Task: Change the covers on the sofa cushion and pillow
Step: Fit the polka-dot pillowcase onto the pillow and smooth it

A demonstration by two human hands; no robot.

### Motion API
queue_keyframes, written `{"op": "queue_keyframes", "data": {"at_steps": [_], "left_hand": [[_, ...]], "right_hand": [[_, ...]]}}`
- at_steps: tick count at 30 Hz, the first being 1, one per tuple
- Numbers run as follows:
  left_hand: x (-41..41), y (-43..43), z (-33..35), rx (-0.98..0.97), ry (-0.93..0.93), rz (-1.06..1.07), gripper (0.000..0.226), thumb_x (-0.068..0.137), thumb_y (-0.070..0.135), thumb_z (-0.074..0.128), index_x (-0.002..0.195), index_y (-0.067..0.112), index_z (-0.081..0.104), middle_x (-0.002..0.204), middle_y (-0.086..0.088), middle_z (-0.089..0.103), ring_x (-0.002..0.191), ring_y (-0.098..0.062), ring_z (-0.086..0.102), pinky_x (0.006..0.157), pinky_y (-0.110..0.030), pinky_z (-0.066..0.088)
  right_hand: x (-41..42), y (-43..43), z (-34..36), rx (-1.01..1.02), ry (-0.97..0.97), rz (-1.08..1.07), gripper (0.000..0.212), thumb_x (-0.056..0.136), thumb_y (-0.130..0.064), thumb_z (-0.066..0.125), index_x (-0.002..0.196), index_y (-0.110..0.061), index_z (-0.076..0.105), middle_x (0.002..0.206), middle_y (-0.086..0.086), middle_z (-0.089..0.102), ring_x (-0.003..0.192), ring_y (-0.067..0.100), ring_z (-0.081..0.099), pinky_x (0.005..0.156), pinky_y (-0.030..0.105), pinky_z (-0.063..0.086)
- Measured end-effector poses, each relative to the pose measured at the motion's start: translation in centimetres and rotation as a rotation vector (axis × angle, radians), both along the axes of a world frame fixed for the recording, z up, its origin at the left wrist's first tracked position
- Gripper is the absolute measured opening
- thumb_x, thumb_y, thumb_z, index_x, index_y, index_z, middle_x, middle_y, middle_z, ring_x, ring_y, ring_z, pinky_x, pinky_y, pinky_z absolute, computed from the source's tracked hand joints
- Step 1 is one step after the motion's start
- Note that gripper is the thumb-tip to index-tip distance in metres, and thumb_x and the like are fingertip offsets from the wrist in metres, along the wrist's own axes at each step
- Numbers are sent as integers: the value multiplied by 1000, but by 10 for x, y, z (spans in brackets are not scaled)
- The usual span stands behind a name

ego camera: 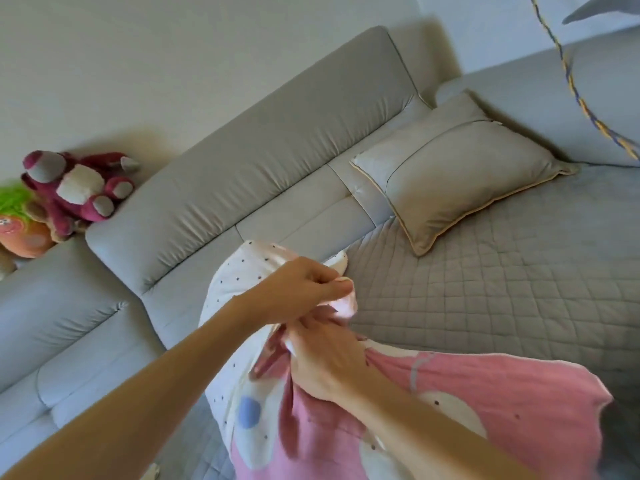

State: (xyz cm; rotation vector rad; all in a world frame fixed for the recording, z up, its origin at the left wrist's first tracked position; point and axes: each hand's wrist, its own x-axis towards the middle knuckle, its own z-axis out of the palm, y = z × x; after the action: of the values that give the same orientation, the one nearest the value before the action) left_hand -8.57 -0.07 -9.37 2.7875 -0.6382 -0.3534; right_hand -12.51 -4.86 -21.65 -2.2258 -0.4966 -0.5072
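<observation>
Nearest the camera, the right hand (325,365) reaches in from the lower right with its forearm over the pink cover (502,410). Its fingers are curled and clenched on a bunched fold of that cloth, at what appears to be the cover's opening. Just above it and nearly touching, the left hand (304,285) comes in on a long, extended arm from the lower left. Its thumb and fingers pinch a pale edge of the same cover, beside the white dotted panel (232,292). The cover stands bulked up at the front edge of the quilted seat pad (502,289), between the person and the sofa backrest (277,133). It looks filled, but no inner pillow is visible. Whether the cover is going on or coming off cannot be told from this view. In judgement, the first item is mid-change, with the work at its opening not yet finished. Farther back, the beige cushion (460,181) lies flat on the seat pad against the backrest, well apart from both hands. It wears a piped cover with a closed seam line across it. It appears untouched, so that half of the task is judged outstanding. No spare cover is in view. At the far left, a red plush bear (76,188) and a green-haired toy (20,223) sit on the sofa's armrest.
</observation>
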Motion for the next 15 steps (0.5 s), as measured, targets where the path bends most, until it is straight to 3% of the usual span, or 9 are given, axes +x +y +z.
{"op": "queue_keyframes", "data": {"at_steps": [3,5,7,9,11,15], "left_hand": [[-6,13,-34,139,-166,-8,37,94,45,56,70,17,61,57,10,46,58,-8,44,62,-29,40],[-5,43,-53,248,-409,96,15,93,48,55,92,36,65,71,17,56,74,-9,56,70,-31,49],[-13,79,-79,261,-608,164,22,87,42,61,109,42,57,88,15,57,86,-16,60,73,-35,51],[-25,108,-110,175,-681,348,32,86,44,61,117,40,55,104,8,58,95,-23,59,77,-39,49],[-42,125,-133,-6,-587,655,33,91,51,52,122,40,53,119,5,55,108,-24,53,85,-41,46],[-67,147,-167,-268,-579,892,28,89,50,55,114,37,58,117,0,54,108,-27,49,84,-40,43]], "right_hand": [[23,-27,-21,-45,333,-95,35,100,-21,38,131,-21,53,131,8,55,123,34,52,96,38,43],[31,-42,-35,-79,409,-75,34,103,-35,30,130,-28,50,129,6,57,120,32,54,93,38,44],[34,-58,-44,-71,387,-132,42,104,-50,27,131,-26,49,124,6,62,111,30,59,85,39,47],[36,-77,-53,-16,396,-224,52,101,-59,26,128,-22,51,114,5,67,103,30,63,79,38,49],[39,-89,-59,-16,423,-306,53,99,-62,27,137,-29,44,108,3,69,101,29,64,77,37,48],[39,-78,-47,-40,355,-358,45,99,-57,33,135,-33,46,99,2,70,96,29,65,71,35,45]]}}
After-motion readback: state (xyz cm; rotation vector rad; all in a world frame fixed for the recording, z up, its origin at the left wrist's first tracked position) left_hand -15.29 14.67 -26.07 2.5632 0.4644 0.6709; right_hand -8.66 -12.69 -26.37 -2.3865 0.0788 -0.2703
